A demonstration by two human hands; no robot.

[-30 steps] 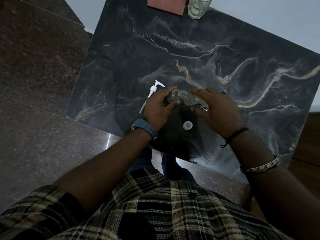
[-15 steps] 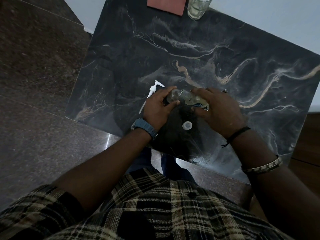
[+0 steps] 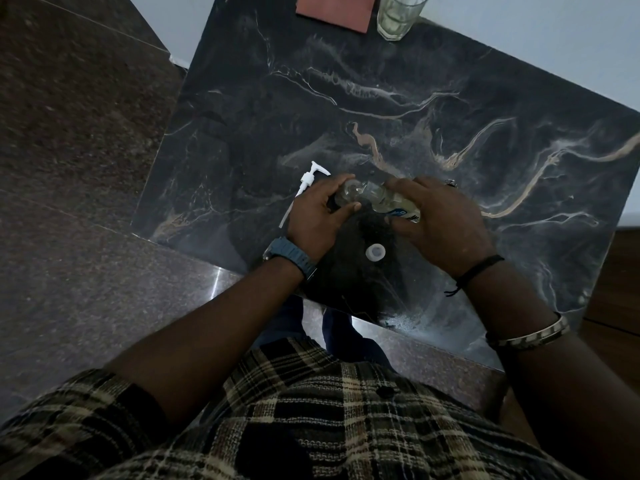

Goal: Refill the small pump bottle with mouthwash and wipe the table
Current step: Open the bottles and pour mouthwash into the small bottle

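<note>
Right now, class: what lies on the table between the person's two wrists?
A small white cap lies on the dark marble table, seen in the head view.

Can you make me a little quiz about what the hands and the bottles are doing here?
1. True or false: the white pump head is screwed onto a bottle.
2. Which hand tips the mouthwash bottle? A) left hand B) right hand C) neither
3. Fill in: the small white cap lies on the ____ between the two wrists.

Key
1. False. It lies loose on the table, beside the left hand.
2. B. The right hand holds it tilted, its neck at the small pump bottle, which the left hand grips.
3. table
</note>
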